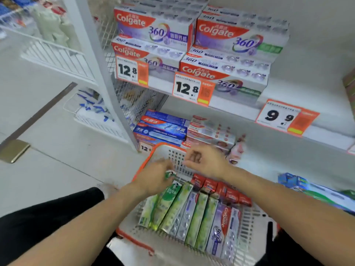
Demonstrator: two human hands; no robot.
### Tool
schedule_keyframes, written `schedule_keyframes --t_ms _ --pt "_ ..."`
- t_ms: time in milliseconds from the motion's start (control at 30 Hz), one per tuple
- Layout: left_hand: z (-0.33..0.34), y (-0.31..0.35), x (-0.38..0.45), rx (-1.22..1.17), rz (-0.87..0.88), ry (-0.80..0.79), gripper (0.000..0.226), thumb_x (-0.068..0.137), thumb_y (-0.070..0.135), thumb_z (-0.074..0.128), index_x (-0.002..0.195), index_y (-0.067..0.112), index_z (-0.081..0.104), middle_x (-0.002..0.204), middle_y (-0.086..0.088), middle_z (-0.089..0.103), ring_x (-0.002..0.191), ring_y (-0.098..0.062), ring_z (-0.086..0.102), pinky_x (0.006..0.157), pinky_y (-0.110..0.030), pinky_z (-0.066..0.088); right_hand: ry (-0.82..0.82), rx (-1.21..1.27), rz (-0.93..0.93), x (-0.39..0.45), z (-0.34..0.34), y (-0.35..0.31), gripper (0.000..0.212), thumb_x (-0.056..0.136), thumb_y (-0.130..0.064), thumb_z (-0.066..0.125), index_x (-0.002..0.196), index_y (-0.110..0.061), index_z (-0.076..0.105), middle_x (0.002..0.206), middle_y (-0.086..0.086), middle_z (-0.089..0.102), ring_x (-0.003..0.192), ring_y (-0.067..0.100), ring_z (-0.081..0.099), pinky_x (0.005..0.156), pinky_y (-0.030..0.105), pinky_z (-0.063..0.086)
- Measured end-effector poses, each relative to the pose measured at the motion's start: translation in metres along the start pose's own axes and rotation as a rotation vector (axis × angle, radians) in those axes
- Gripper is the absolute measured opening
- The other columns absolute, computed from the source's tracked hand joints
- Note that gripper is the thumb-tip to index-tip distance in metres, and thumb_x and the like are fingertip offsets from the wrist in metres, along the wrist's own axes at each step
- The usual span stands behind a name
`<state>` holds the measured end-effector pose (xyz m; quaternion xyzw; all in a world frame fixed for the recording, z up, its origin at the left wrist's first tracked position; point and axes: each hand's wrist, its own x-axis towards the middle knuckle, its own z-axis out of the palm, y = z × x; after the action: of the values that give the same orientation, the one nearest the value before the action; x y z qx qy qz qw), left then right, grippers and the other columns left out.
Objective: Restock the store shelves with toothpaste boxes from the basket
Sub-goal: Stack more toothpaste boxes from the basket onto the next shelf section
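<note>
Head view: in the orange-rimmed basket (141, 166), the left hand (153, 177) has its fingers clamped on the far end of a green toothpaste box (167, 200), a light, stiff, crushable carton best gripped across its narrow sides, while the right hand (205, 162) hovers above the basket's far wall, loosely curled and empty.

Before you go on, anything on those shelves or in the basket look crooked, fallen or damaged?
One thing: on the lower shelf, a pink box right of the pink-and-white stack stands tilted instead of lying flat like its neighbours. The picture is too blurred to show damage. The boxes in the basket lie in neat rows.
</note>
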<state>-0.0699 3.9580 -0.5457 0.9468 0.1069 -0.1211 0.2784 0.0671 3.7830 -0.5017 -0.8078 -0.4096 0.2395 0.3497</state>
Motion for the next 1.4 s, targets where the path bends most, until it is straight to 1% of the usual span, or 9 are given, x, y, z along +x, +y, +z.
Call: schedule_keyframes --t_ms 167,267,567,767,867,967,1067,1200,1400 --pt "0.073 -0.040 -0.031 -0.015 -0.403 -0.057 0.074 0.084 0.051 0.070 0.139 0.012 0.042 0.139 -0.010 0.047 0.124 -0.030 0.052 0.098 -0.040 0.046 -0.112 0.127 0.406 -0.038 0.093 0.066 0.018 0.081 -0.026 0.082 0.081 -0.013 0.070 0.071 0.003 0.068 0.071 0.020 0.067 0.076 0.044 0.057" --pt "0.094 -0.053 -0.036 0.026 -0.537 -0.166 0.087 0.079 0.051 0.078 0.138 0.005 0.035 0.134 -0.015 0.051 0.120 -0.031 0.056 0.085 -0.034 0.044 0.014 0.171 0.552 -0.058 0.136 0.083 0.023 0.080 -0.029 0.084 0.078 -0.014 0.067 0.065 -0.006 0.062 0.065 0.011 0.061 0.072 0.040 0.055" --pt "0.098 -0.063 -0.043 -0.057 -0.595 -0.248 0.028 0.071 0.024 0.081 0.077 0.015 0.055 0.076 -0.003 0.062 0.064 -0.018 0.056 0.049 -0.025 0.039 0.223 0.310 1.072 -0.047 0.200 0.089 0.083 0.070 -0.059 0.082 0.123 -0.006 0.048 0.111 0.009 0.063 0.104 0.030 0.062 0.076 0.031 0.048" --pt "0.085 -0.062 -0.043 -0.342 -0.646 -0.308 0.031 0.071 0.021 0.079 0.063 0.018 0.049 0.052 0.004 0.045 0.045 -0.013 0.045 0.046 -0.023 0.040 0.061 0.357 1.150 -0.039 0.205 0.099 0.049 0.068 -0.045 0.084 0.083 -0.007 0.057 0.081 0.007 0.063 0.078 0.029 0.073 0.063 0.040 0.056" --pt "0.073 -0.063 -0.041 -0.538 -0.637 -0.333 0.019 0.074 0.017 0.076 0.065 0.015 0.060 0.062 0.002 0.055 0.052 -0.010 0.054 0.050 -0.024 0.047 -0.051 0.361 1.143 -0.044 0.190 0.091 0.045 0.070 -0.031 0.082 0.096 -0.005 0.057 0.077 0.003 0.060 0.075 0.025 0.073 0.064 0.037 0.063" --pt "0.051 -0.059 -0.041 -0.647 -0.606 -0.468 0.007 0.082 0.010 0.073 0.085 0.011 0.066 0.084 -0.004 0.068 0.073 -0.011 0.067 0.059 -0.019 0.057 -0.174 0.415 1.109 -0.048 0.167 0.077 0.075 0.071 -0.017 0.081 0.135 -0.003 0.046 0.093 0.000 0.054 0.089 0.025 0.069 0.066 0.033 0.063" --pt "0.032 -0.060 -0.033 -0.775 -0.565 -0.570 0.040 0.075 0.014 0.079 0.112 0.009 0.065 0.112 -0.013 0.069 0.093 -0.026 0.072 0.080 -0.041 0.061 -0.290 0.489 0.984 -0.039 0.124 0.059 0.097 0.070 -0.015 0.082 0.152 -0.005 0.030 0.138 0.016 0.051 0.098 0.030 0.067 0.072 0.037 0.063" --pt "0.006 -0.031 -0.024 -0.920 -0.443 -0.508 0.062 0.057 0.021 0.080 0.116 0.015 0.059 0.110 -0.011 0.069 0.099 -0.026 0.068 0.083 -0.035 0.055 -0.409 0.608 0.855 -0.038 0.040 0.029 0.062 0.079 -0.020 0.076 0.136 -0.010 0.053 0.139 0.021 0.055 0.111 0.034 0.065 0.092 0.045 0.058" --pt "-0.009 0.033 -0.012 -1.207 -0.198 -0.508 0.082 0.067 0.004 0.083 0.140 0.009 0.047 0.134 -0.017 0.063 0.126 -0.032 0.059 0.111 -0.049 0.040 -0.093 0.636 0.743 -0.064 -0.034 -0.017 0.080 0.058 -0.019 0.082 0.130 -0.003 0.052 0.098 0.013 0.067 0.074 0.026 0.068 0.076 0.044 0.061"
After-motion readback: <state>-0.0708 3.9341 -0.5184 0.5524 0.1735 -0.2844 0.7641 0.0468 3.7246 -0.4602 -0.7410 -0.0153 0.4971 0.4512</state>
